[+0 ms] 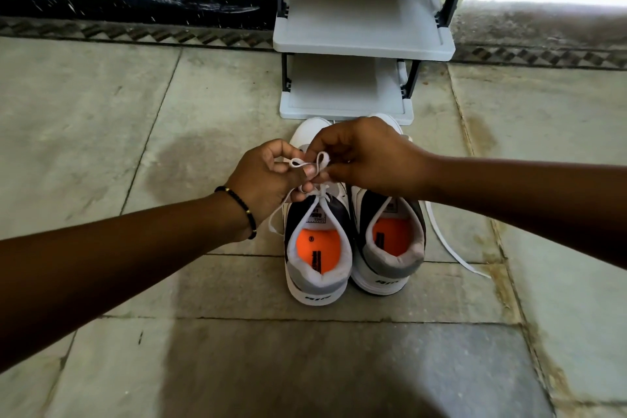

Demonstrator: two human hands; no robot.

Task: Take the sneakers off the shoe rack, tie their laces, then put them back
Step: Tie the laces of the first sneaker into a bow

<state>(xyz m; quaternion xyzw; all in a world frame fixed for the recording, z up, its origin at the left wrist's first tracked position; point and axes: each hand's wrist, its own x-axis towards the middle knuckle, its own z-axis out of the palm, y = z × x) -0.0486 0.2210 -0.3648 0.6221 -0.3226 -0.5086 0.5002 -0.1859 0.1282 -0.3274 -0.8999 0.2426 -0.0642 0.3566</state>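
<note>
Two white, grey and black sneakers with orange insoles stand side by side on the floor, heels toward me: the left sneaker (317, 268) and the right sneaker (386, 248). Above the left sneaker, my left hand (263, 180) and my right hand (366, 156) both pinch its white lace (320, 159), which forms small loops between my fingers. The right sneaker's lace (451, 241) trails loose on the floor to the right. The toes of both sneakers are partly hidden by my hands.
A grey shoe rack with black posts (363, 41) stands just beyond the sneakers, both visible shelves bare. Stone floor tiles (135, 112) spread all around. A dark wall base (135, 0) runs behind on the left.
</note>
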